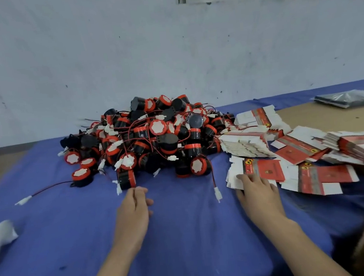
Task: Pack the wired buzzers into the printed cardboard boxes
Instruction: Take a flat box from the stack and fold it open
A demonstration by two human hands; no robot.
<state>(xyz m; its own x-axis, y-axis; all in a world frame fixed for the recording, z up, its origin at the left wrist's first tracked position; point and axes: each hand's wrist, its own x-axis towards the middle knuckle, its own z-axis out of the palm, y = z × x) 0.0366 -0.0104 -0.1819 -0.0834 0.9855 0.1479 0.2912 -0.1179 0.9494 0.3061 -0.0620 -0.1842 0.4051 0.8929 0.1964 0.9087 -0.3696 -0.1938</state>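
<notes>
A scuffed pale wall [125, 54] stands behind the counter [185, 236], which is covered with a blue cloth. The wired buzzers [150, 138] lie in one large tangled heap at the centre rear of the counter, black cylinders with red caps, their thin red-and-black leads crossing one another. The printed cardboard boxes [299, 156] lie flattened in loose, fanned stacks to the right of the heap, touching its edge; none is erected yet. The left hand [134, 208] rests on the cloth just before the heap, its fingers [137, 192] loosely curled and grasping nothing. The right hand [258, 195] lies on the nearest box blank [265, 170], its fingers [249, 179] extended flat on the card, gripping nothing. Each buzzer appears light and rigid; the nearest buzzer [126, 179] should be taken by the cylindrical body, not by the lead, since a pulled lead is likely to drag neighbouring units or strain the joint. The box blanks appear thin and easily creased; lift one by its edge and separate it from the stack. The white connector [218, 194] on a trailing lead must be tucked inside before closing.
</notes>
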